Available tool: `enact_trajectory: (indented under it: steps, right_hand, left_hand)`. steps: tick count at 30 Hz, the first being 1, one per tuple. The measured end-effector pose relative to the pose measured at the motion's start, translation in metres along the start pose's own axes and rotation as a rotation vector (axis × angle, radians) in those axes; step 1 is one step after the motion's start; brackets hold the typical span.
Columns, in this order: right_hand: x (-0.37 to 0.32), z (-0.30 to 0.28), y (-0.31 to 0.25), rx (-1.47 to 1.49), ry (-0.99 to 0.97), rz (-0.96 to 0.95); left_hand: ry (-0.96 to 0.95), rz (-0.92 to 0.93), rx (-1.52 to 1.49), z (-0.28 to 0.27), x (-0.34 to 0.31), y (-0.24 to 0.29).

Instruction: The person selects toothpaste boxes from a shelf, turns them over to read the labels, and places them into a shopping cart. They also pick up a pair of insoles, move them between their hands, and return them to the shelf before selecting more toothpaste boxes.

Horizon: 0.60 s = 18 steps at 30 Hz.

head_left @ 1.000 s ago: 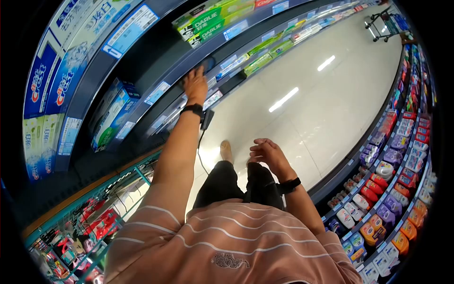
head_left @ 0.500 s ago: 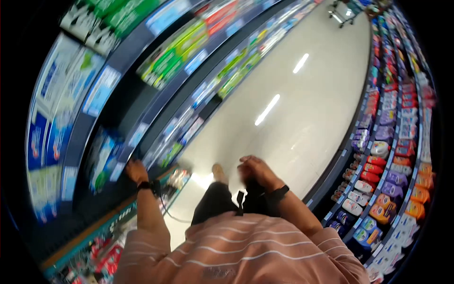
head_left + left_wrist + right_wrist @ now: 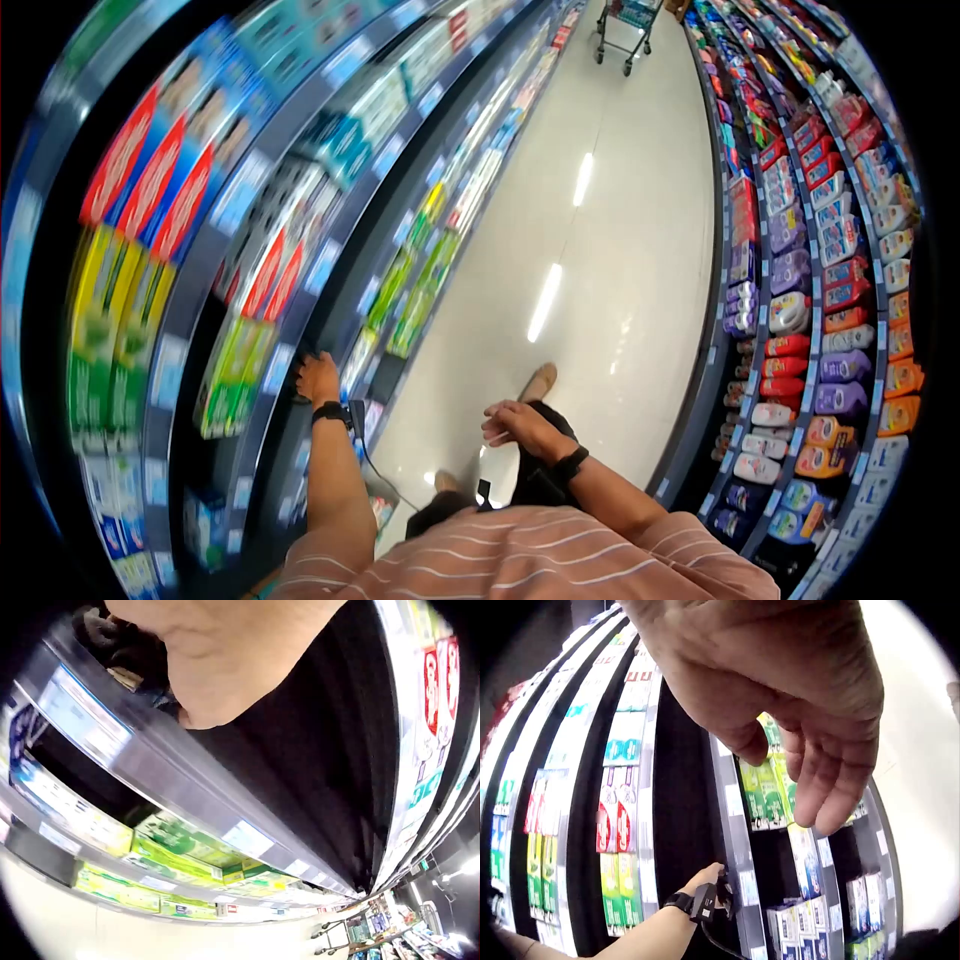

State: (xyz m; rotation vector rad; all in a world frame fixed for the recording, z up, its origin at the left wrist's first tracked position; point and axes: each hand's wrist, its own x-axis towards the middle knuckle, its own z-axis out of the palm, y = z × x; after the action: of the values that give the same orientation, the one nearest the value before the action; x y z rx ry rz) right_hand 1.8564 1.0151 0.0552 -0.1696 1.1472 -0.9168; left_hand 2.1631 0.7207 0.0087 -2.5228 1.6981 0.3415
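My left hand [image 3: 318, 378] is reached out to a bare dark shelf board [image 3: 307, 757] on the left side of the aisle. Under its fingers is a dark, crumpled cloth [image 3: 139, 652], bunched near the shelf's front rail; most of the fingers are hidden in the left wrist view. A dark wristband and a small cabled camera sit on that wrist. Held in front of my body, my right hand [image 3: 522, 424] hangs with loosely bent fingers [image 3: 825, 780] and has nothing in it.
Toothpaste boxes [image 3: 617, 810] fill the shelves above and below the bare board. Price labels [image 3: 82, 712] line the rails. Across the pale floor [image 3: 500, 330], bottles and refill packs [image 3: 790, 370] stand on the right-hand shelves. A shopping cart [image 3: 628, 25] stands farther down the aisle.
The view has moved along the aisle and turned left, bringing other toothpaste shelves alongside. My left hand swept back toward my body and remains low at the shelf. My right hand stays loosely in front.
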Motion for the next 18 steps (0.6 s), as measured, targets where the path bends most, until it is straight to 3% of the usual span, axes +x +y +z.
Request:
enact_trajectory:
  steps: [8,18]
  right_hand:
    - [0.008,-0.158,-0.165,0.072,0.124,-0.016]
    - [0.047,-0.306,-0.305,0.128,0.191,-0.036]
  left_hand:
    - [0.000,-0.021,-0.073,0.009,0.033,0.248]
    - [-0.028,0.096,-0.140,0.017,0.086,0.522]
